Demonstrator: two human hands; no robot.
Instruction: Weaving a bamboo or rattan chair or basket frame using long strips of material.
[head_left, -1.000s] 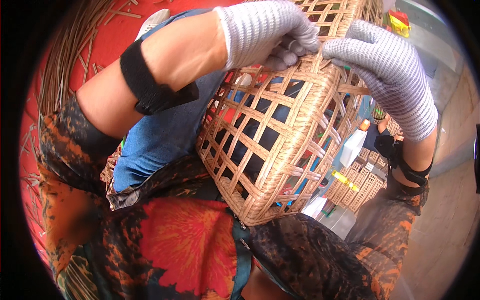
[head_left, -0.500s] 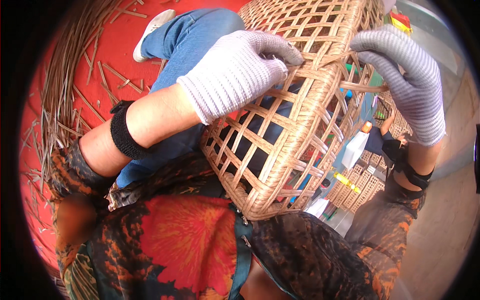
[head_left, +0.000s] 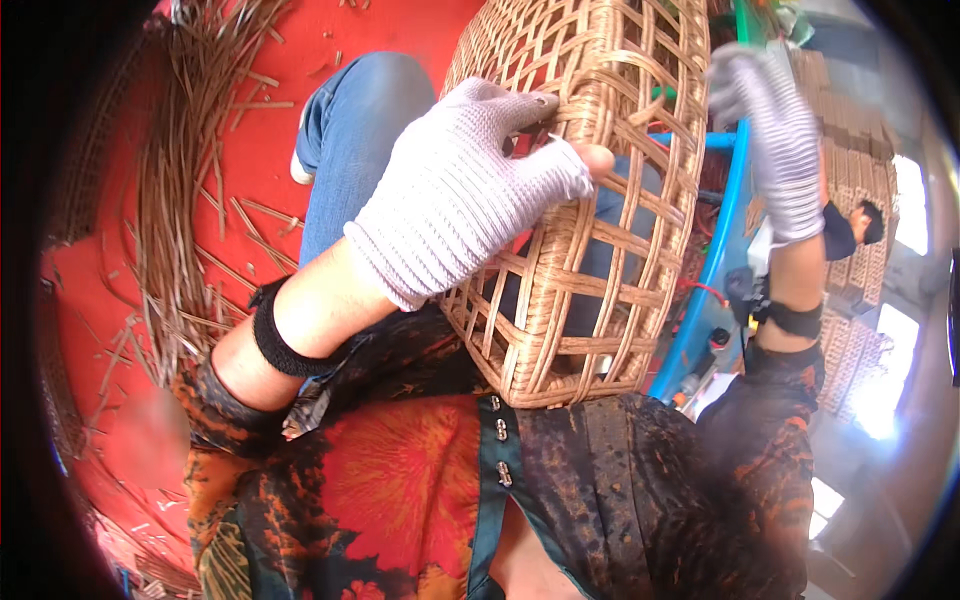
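Note:
A tan woven basket point(head_left: 560, 250) with an open lattice leans against my patterned shirt front, in front of my body. My left hand point(head_left: 470, 185) wears a white knit glove whose thumb tip is bare. It is closed on the basket's corner edge, thumb on one side and fingers on the other. My right hand point(head_left: 770, 140), gloved the same way, is raised beyond the basket's right side, apart from the weave. Motion smears its fingers, so whether they hold a strand cannot be made out.
Long brown weaving strips point(head_left: 190, 180) lie in a bundle at left, with cut pieces scattered over the red floor covering point(head_left: 280, 50). A curved blue rim point(head_left: 712, 275) stands right of the basket. Farther right are another person point(head_left: 845, 235) and stacked woven goods point(head_left: 850, 130).
My right hand has drawn away from the basket's edge. The basket has turned, showing more of its right lattice face, and my left hand has stayed on its edge. The view has swung too.

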